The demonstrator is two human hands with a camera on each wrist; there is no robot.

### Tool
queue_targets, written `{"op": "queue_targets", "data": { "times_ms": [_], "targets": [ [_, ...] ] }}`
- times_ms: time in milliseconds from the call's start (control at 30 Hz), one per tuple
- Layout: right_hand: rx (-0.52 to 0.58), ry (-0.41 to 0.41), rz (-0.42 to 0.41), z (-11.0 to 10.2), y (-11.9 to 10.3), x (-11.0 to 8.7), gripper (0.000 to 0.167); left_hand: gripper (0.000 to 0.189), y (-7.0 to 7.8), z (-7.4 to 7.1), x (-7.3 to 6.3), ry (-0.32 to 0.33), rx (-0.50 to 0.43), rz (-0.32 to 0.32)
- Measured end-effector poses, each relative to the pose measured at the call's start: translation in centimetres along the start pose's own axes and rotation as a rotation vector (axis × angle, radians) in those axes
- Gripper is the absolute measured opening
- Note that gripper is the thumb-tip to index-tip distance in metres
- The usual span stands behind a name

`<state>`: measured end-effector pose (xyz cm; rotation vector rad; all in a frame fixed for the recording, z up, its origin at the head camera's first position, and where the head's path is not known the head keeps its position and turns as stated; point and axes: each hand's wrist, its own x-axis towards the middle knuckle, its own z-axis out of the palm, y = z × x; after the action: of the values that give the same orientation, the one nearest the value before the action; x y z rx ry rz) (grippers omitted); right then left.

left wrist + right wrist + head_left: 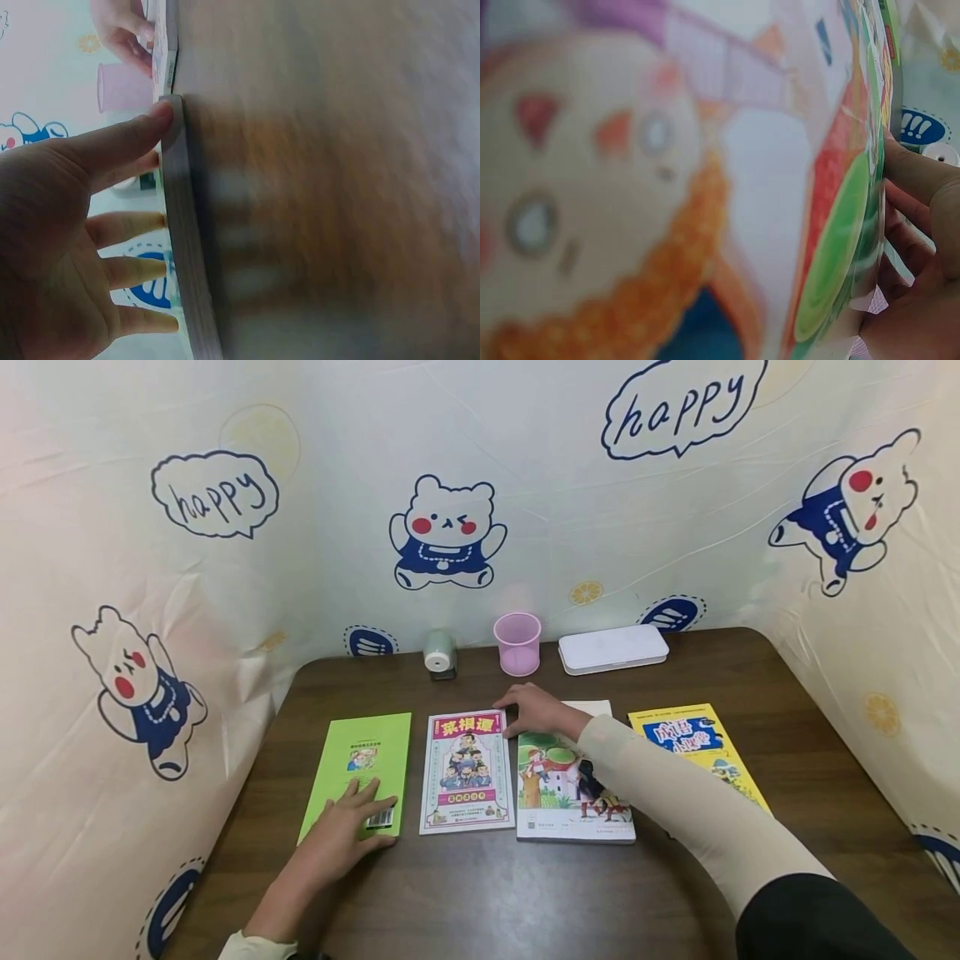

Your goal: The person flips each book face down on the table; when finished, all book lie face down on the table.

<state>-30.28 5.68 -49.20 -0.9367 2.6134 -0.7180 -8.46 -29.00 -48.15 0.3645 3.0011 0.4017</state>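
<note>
My left hand point(341, 831) lies with fingers spread over the lower part of a bright green book point(378, 733). In the left wrist view its thumb point(139, 135) reaches the book's edge point(187, 225), and the other fingertips rest on the cover. A white book with a pink title band point(435, 777) is just right of the green one. My right hand point(540, 710) touches that book's top right corner, fingers at the top edge and thumb by the side. The right forearm crosses over an illustrated picture book point(551, 785), whose cover fills much of the right wrist view.
A yellow book point(701, 718) lies at the right, partly behind the sleeve. Along the back stand a pale green pencil sharpener point(439, 652), a pink mesh cup point(518, 647) and a white flat case point(613, 649). A printed curtain point(337, 527) hangs around the brown table point(465, 902).
</note>
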Motion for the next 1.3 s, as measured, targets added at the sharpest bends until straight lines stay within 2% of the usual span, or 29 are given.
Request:
{"op": "queue_targets", "data": {
  "times_ms": [233, 433, 667, 933, 1300],
  "targets": [
    [0.063, 0.008, 0.007, 0.2, 0.2, 0.0, 0.059, 0.064, 1.2, 0.4, 0.7, 0.052, 0.030, 0.028],
    [0.079, 0.006, 0.012, 0.1, 0.1, -0.1, 0.057, 0.087, 2.4, 1.0, 1.7, -0.016, 0.014, 0.036],
    [0.085, 0.013, 0.003, -0.1, -0.1, -0.4, 0.056, 0.098, 3.6, 1.4, 2.4, -0.064, -0.022, 0.055],
    [0.090, -0.005, 0.007, 0.1, 0.1, -0.3, 0.058, 0.096, 4.4, 2.0, 3.3, -0.141, -0.010, 0.051],
    [0.114, -0.011, 0.047, 0.2, 0.2, -0.2, 0.057, 0.091, 4.7, 2.0, 3.7, -0.152, -0.039, 0.036]
  ]
}}
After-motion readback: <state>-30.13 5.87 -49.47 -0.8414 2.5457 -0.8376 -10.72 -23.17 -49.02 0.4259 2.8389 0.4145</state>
